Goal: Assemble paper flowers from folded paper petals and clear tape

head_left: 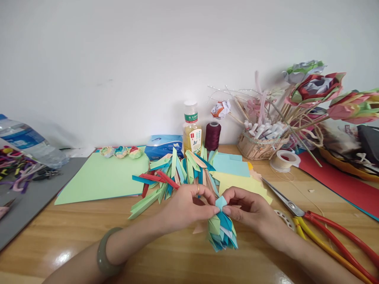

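Between my two hands hangs a folded-paper flower [222,228] in blue, light blue and green, its petals pointing down. My left hand [194,203] pinches the narrow top of it between thumb and fingers. From the other side my right hand [247,207] pinches the same top, near a light blue folded piece [221,202]. Both sets of fingertips nearly meet there. Behind my hands lies a pile of folded paper strips [177,169] in green, blue, red and peach.
Right of my hands lie red-handled scissors [291,205], yellow-handled pliers [314,236] and a thread spool [284,159]. A basket [260,146] holds paper flowers. Bottles [192,130], a maroon thread cone [212,136] and a tissue pack [164,146] stand at the wall. Green paper sheets [103,179] lie left.
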Action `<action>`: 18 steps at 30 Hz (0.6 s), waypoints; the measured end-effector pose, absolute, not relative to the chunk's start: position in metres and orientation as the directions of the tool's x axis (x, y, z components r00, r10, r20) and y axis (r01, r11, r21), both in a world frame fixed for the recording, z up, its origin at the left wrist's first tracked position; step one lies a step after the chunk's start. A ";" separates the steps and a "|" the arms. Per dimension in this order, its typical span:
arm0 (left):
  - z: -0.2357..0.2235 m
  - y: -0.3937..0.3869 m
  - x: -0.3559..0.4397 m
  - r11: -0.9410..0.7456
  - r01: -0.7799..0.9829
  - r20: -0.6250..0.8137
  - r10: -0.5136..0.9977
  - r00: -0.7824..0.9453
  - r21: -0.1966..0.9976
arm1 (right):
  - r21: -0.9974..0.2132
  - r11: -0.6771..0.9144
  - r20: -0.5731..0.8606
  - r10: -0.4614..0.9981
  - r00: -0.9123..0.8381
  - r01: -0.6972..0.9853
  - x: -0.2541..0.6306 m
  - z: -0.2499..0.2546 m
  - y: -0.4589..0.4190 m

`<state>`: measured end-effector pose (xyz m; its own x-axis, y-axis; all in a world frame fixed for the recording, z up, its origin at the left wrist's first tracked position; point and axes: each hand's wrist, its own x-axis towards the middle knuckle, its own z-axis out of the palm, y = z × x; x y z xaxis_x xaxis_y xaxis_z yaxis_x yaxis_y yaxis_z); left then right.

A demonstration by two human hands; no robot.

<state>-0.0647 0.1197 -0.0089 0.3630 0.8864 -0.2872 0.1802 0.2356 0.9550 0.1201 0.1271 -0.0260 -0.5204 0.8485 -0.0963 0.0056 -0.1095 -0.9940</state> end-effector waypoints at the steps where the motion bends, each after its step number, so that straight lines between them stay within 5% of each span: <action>1: -0.009 0.120 -0.065 0.246 0.186 -0.300 0.880 0.368 0.951 | -0.993 -0.116 -0.102 0.847 -0.521 0.006 0.120 -0.027 0.127; 7: -0.008 0.122 -0.063 0.279 0.146 -0.315 0.867 0.387 0.949 | -0.992 -0.123 -0.115 0.833 -0.540 0.023 0.120 -0.031 0.128; 18: -0.012 0.115 -0.057 0.200 0.148 -0.236 0.926 0.296 0.969 | -0.979 0.105 0.014 0.888 -0.459 0.172 0.115 -0.024 0.122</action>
